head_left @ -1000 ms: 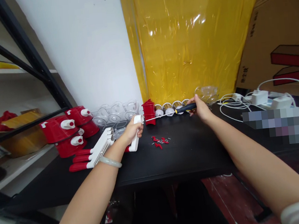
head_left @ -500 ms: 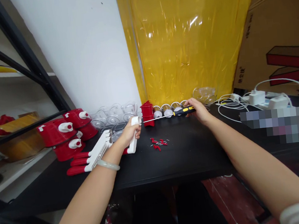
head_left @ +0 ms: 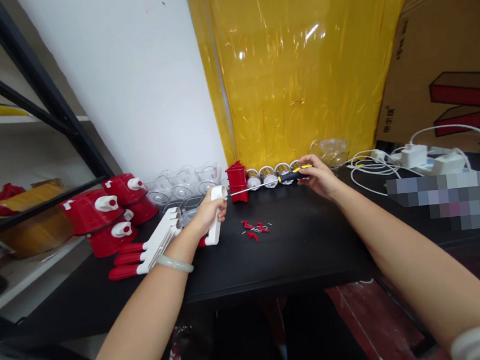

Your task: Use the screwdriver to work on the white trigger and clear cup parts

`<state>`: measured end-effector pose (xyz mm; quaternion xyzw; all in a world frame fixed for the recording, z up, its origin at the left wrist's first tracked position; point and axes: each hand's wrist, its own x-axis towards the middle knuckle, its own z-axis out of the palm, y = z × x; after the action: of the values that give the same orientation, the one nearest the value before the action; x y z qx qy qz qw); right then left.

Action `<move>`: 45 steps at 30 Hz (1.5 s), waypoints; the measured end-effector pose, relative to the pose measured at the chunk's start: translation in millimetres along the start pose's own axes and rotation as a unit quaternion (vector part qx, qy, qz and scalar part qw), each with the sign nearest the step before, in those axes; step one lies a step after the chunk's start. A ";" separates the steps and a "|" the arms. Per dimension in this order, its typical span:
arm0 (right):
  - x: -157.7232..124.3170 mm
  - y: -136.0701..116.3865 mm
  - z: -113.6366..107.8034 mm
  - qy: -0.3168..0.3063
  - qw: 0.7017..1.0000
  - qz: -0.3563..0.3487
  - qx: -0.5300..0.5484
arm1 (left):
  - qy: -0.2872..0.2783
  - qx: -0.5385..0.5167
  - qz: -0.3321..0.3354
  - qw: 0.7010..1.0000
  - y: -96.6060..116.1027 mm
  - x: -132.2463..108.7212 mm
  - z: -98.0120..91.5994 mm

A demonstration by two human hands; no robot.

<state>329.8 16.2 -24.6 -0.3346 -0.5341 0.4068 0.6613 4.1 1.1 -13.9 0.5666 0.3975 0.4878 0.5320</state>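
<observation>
Screwdriver (head_left: 286,177) gripped in my right hand (head_left: 318,177), I have its long axis running nearly level leftward above the tabletop (head_left: 310,247), its tip at the top end of the white part (head_left: 214,227) that my left hand (head_left: 209,211) clasps.

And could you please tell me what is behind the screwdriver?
A red stack, metallic cylinders and a yellow sheet show; the right hand and screwdriver hide parts of the cylinders.
</observation>
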 end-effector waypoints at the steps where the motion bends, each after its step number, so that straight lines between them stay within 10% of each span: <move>1: 1.0 0.4 -0.7 0.006 1.000 0.009 -0.007 | 0.000 0.001 -0.001 1.000 -0.1 -0.7 0.6; 7: 5.5 6.5 -2.4 0.032 0.990 0.029 -0.133 | 0.006 -0.001 -0.001 1.000 0.0 -1.3 1.3; 15: -1.9 -2.3 -0.8 -0.006 1.000 0.002 0.028 | 0.003 0.003 0.005 1.000 1.0 -2.4 2.8; 22: 6.4 9.3 -4.3 0.019 0.992 0.023 -0.124 | 0.006 -0.007 0.004 1.000 2.6 -3.2 3.3; 45: 2.0 -0.6 -6.3 -0.007 1.000 0.002 0.022 | -0.007 -0.003 -0.007 1.000 -0.2 -2.5 4.8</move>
<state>336.3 17.7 -24.5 -0.3186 -0.5289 0.4222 0.6638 8.3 -2.4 -14.2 0.5658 0.3959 0.4812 0.5400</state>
